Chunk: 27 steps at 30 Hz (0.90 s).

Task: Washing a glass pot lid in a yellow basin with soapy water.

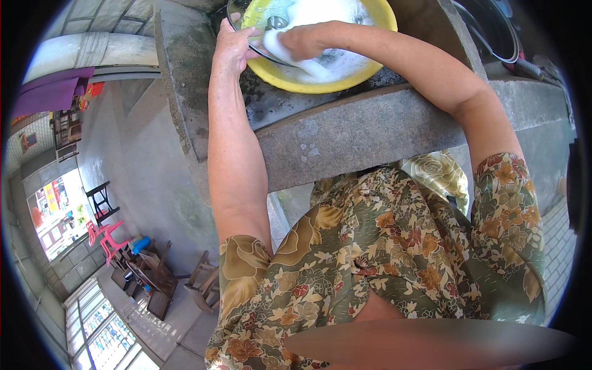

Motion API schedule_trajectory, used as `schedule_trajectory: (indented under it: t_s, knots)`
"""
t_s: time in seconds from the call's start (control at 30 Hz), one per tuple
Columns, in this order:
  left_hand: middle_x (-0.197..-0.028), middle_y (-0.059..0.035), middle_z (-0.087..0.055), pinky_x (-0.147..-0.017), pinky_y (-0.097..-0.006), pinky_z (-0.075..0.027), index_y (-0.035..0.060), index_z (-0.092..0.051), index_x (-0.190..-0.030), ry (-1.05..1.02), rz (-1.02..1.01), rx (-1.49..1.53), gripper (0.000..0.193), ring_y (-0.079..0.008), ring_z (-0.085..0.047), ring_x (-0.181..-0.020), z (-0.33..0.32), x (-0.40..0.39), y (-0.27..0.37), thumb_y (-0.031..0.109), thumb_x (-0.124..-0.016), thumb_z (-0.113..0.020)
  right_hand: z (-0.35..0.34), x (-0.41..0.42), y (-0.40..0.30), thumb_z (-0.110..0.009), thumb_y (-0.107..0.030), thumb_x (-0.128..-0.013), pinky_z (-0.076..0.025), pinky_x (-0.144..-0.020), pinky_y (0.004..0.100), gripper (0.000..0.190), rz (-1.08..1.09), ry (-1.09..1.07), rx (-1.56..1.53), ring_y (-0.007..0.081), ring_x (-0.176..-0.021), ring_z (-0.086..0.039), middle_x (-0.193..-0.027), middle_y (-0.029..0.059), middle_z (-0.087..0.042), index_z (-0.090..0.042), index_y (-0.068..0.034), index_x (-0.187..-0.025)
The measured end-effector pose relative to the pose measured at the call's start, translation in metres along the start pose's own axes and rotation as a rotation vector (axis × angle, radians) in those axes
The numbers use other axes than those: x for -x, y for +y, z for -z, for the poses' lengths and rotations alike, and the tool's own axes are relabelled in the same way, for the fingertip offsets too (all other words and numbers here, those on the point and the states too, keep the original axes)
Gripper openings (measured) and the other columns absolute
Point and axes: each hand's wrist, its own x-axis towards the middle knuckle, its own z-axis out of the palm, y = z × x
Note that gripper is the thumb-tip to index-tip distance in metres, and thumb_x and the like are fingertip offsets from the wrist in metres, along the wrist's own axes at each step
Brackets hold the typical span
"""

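A yellow plastic basin (pixel 314 87) with sudsy water stands in a concrete sink (pixel 360 134). My left hand (pixel 233 44) grips the rim of a round glass lid (pixel 268 56), which is tilted over the basin's left side. A dark knob (pixel 276 23) shows on the lid. My right hand (pixel 300 42) is on the lid's lower part with a white, foam-covered cloth or sponge (pixel 276 45); suds hide its exact shape and part of my fingers. White foam (pixel 323 14) covers much of the water beyond my right hand.
The sink's thick front edge lies between my body and the basin, and its left wall (pixel 178 92) rises beside my left forearm. A dark metal pot or basin (pixel 490 27) is at the upper right. Wooden chairs (pixel 203 282) and pink plastic stools (pixel 111 240) stand far left.
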Motion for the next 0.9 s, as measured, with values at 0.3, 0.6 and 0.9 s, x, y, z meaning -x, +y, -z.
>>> schedule_trajectory:
  t_s: [0.3,0.6,0.9]
  knots:
    - [-0.106,-0.0153,-0.058,-0.057,-0.0403,-0.060,0.0085,-0.038,-0.136,-0.209,-0.059,-0.186,0.059,-0.0246,-0.066,-0.080,-0.027,-0.004,0.009,-0.003,-0.081,-0.054,-0.046,-0.021,0.158,-0.051,-0.003,-0.084,-0.047,-0.092,0.0413,0.036,-0.178,0.031,0.296,0.0372,-0.110,-0.059,-0.112,0.0257,-0.062,-0.062,0.004,-0.117]
    - [-0.107,-0.0118,-0.061,-0.059,-0.0330,-0.055,0.0091,-0.042,-0.137,-0.299,-0.104,-0.193,0.072,-0.0210,-0.063,-0.076,0.002,0.006,-0.005,-0.011,-0.068,-0.055,0.020,0.010,0.007,-0.056,-0.019,-0.084,-0.049,-0.087,0.0436,0.034,-0.027,0.378,-0.343,0.0404,-0.100,-0.062,-0.105,0.0250,-0.065,-0.053,0.004,-0.109]
    - [-0.111,-0.0122,-0.059,-0.054,-0.0327,-0.056,0.0087,-0.040,-0.140,-0.269,-0.124,-0.286,0.075,-0.0234,-0.062,-0.084,-0.015,0.019,0.001,-0.015,-0.070,-0.051,0.012,-0.019,0.135,-0.054,-0.010,-0.082,-0.051,-0.075,0.0492,0.025,-0.319,0.957,-0.257,0.0426,-0.084,-0.064,-0.086,0.0259,-0.065,-0.046,-0.004,-0.105]
